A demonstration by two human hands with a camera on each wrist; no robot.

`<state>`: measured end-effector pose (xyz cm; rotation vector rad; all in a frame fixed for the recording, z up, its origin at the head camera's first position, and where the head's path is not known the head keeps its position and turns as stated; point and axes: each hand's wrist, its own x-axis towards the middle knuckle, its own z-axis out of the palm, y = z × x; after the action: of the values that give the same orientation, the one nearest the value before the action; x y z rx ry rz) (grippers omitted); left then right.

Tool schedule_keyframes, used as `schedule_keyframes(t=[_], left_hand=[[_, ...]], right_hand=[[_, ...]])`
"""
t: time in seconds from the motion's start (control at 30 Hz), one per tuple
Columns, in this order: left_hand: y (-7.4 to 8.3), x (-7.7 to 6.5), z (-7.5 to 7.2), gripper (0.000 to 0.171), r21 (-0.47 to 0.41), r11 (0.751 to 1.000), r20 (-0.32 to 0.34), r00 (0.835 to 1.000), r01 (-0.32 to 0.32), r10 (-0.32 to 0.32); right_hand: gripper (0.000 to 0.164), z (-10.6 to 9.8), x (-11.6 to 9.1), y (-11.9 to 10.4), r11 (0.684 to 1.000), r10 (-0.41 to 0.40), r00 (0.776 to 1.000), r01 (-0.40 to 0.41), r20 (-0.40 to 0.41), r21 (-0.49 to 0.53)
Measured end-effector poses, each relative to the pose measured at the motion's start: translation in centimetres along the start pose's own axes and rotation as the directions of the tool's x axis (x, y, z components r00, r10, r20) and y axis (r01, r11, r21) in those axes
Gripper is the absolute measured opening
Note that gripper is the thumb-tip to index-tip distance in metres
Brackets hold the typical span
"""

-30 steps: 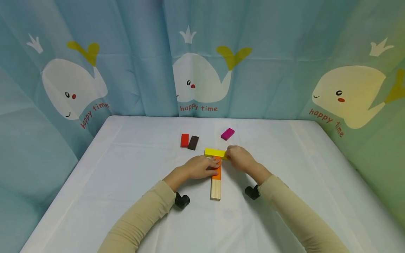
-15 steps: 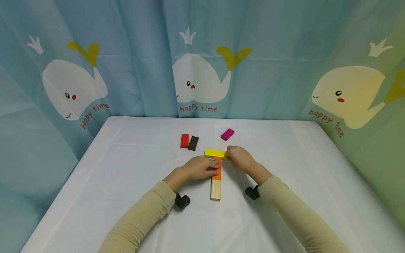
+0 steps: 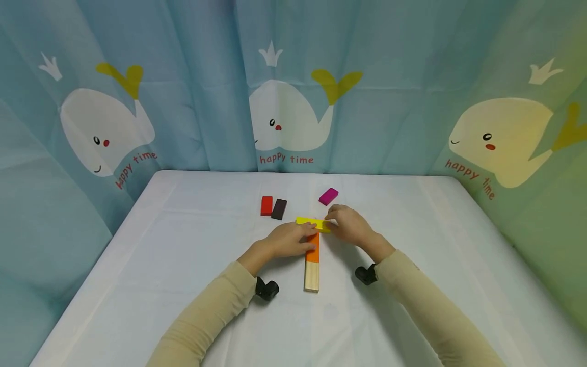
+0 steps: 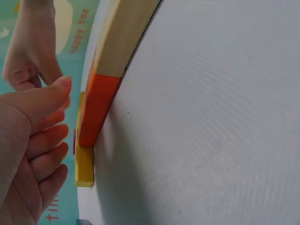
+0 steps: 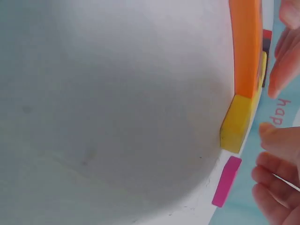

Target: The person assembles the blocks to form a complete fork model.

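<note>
In the head view, an orange block and a plain wooden block lie end to end in a line. Across the far end sits a yellow block, making a T. My left hand is over the orange block, its fingertips reaching to the yellow one; the left wrist view shows its fingers loosely bent. Beside the yellow block's right end is my right hand. The right wrist view has its thumb apart from the yellow block, with nothing between thumb and fingers.
Behind the T, a red block and a dark brown block lie side by side, and a magenta block is farther right. The white table ends at a whale-print curtain.
My right hand has loosened from the yellow block's right end and raised its fingers slightly. My left hand's fingertips have shifted a little toward the yellow block.
</note>
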<state>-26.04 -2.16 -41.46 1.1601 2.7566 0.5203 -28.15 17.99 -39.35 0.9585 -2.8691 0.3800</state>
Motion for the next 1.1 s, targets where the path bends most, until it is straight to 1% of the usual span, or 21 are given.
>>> schedule_keyframes(t=[0.13,0.27,0.4,0.53,0.6,0.73,0.83,0.93,1.1], left_hand=[[0.0,0.2,0.1,0.054,-0.008,1.000,0.014,1.000,0.026,-0.026],[-0.1,0.5,0.4,0.057,-0.009,1.000,0.019,1.000,0.023,-0.023],[-0.2,0.6,0.6,0.060,-0.013,0.998,0.042,0.998,0.057,-0.056],[-0.1,0.7,0.7,0.065,-0.007,0.995,0.072,0.993,0.096,-0.095],[0.0,0.7,0.7,0.066,-0.003,0.996,0.081,0.993,0.091,-0.091],[0.3,0.7,0.7,0.065,0.003,0.998,0.102,0.993,0.058,-0.058],[0.3,0.8,0.8,0.064,0.012,0.999,0.111,0.992,0.052,-0.053],[0.3,0.9,0.9,0.064,0.031,0.998,0.123,0.990,0.063,-0.067],[0.2,0.9,0.8,0.064,0.048,0.997,0.142,0.987,0.066,-0.072]], right_hand=[[0.023,0.0,0.7,0.6,0.998,0.068,0.997,-0.068,-0.022,-0.004],[0.030,0.1,1.4,1.4,0.990,0.142,0.990,-0.142,-0.009,0.012],[0.034,0.3,2.0,2.1,0.976,0.215,0.976,-0.216,0.019,0.038],[0.036,0.4,2.7,2.6,0.960,0.275,0.961,-0.276,0.032,0.036],[0.037,0.5,3.1,3.0,0.949,0.312,0.949,-0.314,0.041,0.035],[0.037,1.1,3.9,3.5,0.930,0.364,0.930,-0.365,0.056,0.027],[0.034,1.4,4.4,3.8,0.930,0.365,0.929,-0.367,0.056,0.016],[0.034,1.7,4.7,3.8,0.934,0.357,0.933,-0.358,0.052,0.009],[0.033,2.0,4.8,3.8,0.935,0.354,0.932,-0.353,0.080,-0.022]])
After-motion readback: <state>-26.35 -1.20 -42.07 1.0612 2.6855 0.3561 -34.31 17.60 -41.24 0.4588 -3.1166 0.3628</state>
